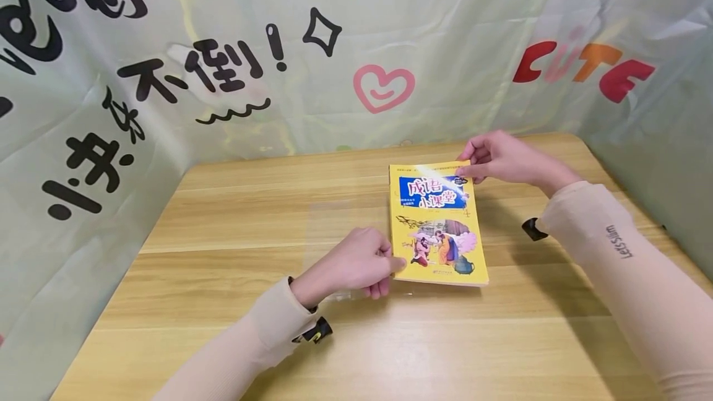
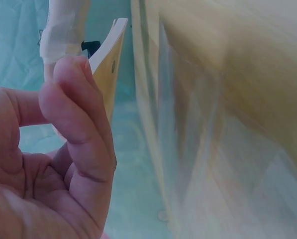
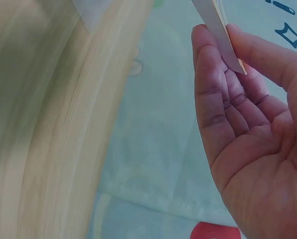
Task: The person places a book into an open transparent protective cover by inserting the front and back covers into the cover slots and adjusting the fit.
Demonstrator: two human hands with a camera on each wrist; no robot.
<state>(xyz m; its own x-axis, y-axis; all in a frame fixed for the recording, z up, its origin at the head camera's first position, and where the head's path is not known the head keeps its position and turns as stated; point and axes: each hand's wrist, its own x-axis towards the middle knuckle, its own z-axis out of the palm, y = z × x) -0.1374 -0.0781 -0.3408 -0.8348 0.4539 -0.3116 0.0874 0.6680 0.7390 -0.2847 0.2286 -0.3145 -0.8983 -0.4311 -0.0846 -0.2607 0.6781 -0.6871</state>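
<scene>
A yellow paperback book [image 1: 437, 221] with a blue title panel and a picture of figures is held front cover up, raised off the table. My left hand [image 1: 356, 262] pinches its lower left corner, thumb on the cover and fingers beneath. At the upper right corner my right hand [image 1: 504, 159] pinches it the same way. In the right wrist view the book's corner [image 3: 228, 50] sits between thumb and fingertips. On the table, partly behind my left hand, lies a clear plastic sheet [image 1: 331, 221]; its exact form is hard to make out.
The wooden table [image 1: 223, 277] runs back to a pale cloth backdrop [image 1: 445, 36] with printed lettering and a pink heart. Each wrist carries a small black camera mount [image 1: 317, 331].
</scene>
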